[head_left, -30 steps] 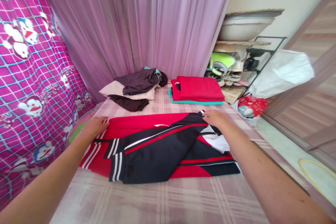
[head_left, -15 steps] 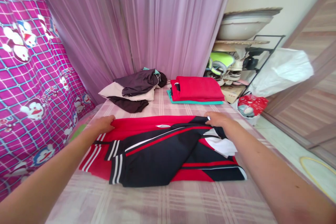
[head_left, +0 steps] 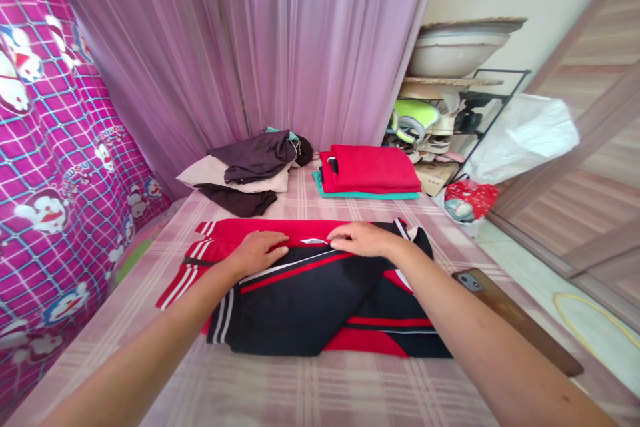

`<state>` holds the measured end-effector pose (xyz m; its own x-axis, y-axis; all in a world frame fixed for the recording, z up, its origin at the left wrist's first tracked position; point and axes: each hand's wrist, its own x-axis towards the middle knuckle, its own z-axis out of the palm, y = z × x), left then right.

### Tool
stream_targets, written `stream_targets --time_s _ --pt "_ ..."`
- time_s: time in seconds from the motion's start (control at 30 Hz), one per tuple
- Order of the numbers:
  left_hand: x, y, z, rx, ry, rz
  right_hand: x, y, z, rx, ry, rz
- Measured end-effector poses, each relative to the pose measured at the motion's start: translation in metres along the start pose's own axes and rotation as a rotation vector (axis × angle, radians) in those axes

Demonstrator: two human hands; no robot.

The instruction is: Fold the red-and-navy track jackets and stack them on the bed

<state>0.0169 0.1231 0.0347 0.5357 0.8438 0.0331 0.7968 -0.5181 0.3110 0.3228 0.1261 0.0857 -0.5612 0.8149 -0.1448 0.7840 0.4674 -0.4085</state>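
Observation:
A dark navy and red jacket (head_left: 305, 307) with white stripes lies folded flat on the plaid bed sheet (head_left: 280, 387). My left hand (head_left: 260, 252) rests on its upper left part, fingers stretched out over the red cloth and the dark sleeve. On the upper middle, near a small white patch, lies my right hand (head_left: 363, 239) with its fingers extended. Neither hand grips the cloth. Striped cuffs show at the jacket's left end; my right forearm covers part of its right side.
Behind the jacket are a folded red garment (head_left: 375, 170) on teal cloth and a loose pile of dark and beige clothes (head_left: 260, 157). A phone (head_left: 515, 317) lies at the right. Beyond the bed stand a shoe rack (head_left: 480, 137) and a white bag (head_left: 525, 137).
Both hands have let go of the jacket's far edge and moved inward onto its surface. The jacket's far edge now lies folded in. The phone has come into view beside my right arm.

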Motion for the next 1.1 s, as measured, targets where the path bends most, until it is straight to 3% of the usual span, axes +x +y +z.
stream_targets --time_s 0.07,0.17,0.33,0.43,0.5,0.53,0.67,0.7,0.77,0.87,1.1 --pt "-0.005 0.004 0.012 -0.058 -0.025 0.024 -0.008 -0.01 0.012 0.115 -0.131 -0.106" --pt "-0.012 0.002 0.02 -0.085 -0.034 -0.001 -0.028 -0.007 0.021 0.147 -0.234 -0.139" --pt "-0.011 -0.004 0.02 -0.09 -0.022 0.014 -0.059 0.012 0.01 0.139 -0.555 0.062" --pt "-0.01 -0.002 0.024 -0.056 0.026 0.05 -0.063 0.015 -0.005 0.225 -0.616 0.139" --pt "-0.011 0.0 0.027 -0.038 0.057 0.065 -0.052 0.013 -0.011 0.354 -0.524 0.171" --pt "-0.012 0.001 0.029 -0.033 0.067 0.064 -0.043 0.01 -0.012 0.389 -0.413 0.176" --pt "-0.017 0.008 0.032 0.005 0.061 -0.013 0.012 -0.003 0.014 0.153 0.271 0.15" --pt "-0.018 0.009 0.033 0.013 0.057 -0.035 0.025 -0.005 0.026 0.079 0.296 0.14" --pt "-0.021 0.01 0.035 0.019 0.055 -0.057 0.04 -0.002 0.049 -0.04 0.213 0.143" --pt "-0.023 0.01 0.037 -0.002 0.065 -0.047 0.035 0.018 0.071 -0.142 0.102 0.236" --pt "-0.003 0.02 0.021 -0.053 0.123 -0.097 -0.001 0.075 0.068 -0.316 0.175 0.48"
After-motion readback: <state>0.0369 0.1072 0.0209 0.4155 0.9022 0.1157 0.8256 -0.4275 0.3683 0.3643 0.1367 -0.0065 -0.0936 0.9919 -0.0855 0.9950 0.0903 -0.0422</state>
